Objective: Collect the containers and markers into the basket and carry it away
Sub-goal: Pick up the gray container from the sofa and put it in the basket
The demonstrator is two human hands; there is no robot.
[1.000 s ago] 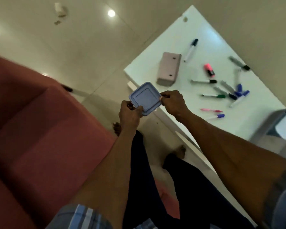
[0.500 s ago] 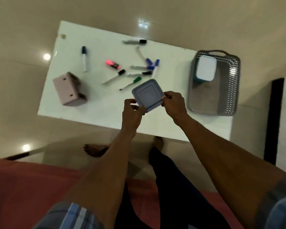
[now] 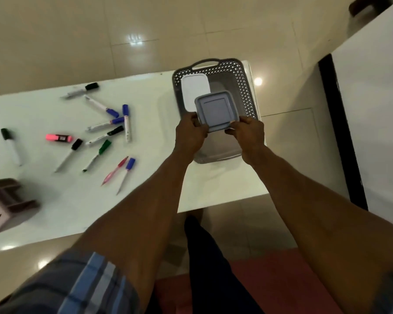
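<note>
A square blue-grey lidded container (image 3: 216,111) hangs over the grey perforated basket (image 3: 244,91). My left hand (image 3: 191,134) grips its near left corner and my right hand (image 3: 247,132) its near right corner. Inside the basket lies a white-lidded container (image 3: 194,89), partly covered by the held one. Several markers are scattered on the white table (image 3: 55,205) to the left: blue-capped ones (image 3: 114,113), black-capped ones (image 3: 76,146), a green one (image 3: 99,152), a pink highlighter (image 3: 59,138) and a pink pen (image 3: 115,171).
A pinkish organiser box (image 3: 2,205) lies on its side at the table's near left. The basket stands at the table's right end, close to the edge. A red sofa (image 3: 270,275) is below me. A white wall and dark doorway strip (image 3: 340,132) stand at the right.
The view swung from the sofa side to over the table. Both hands carried the blue-grey container rightwards, from over the table's middle to above the basket.
</note>
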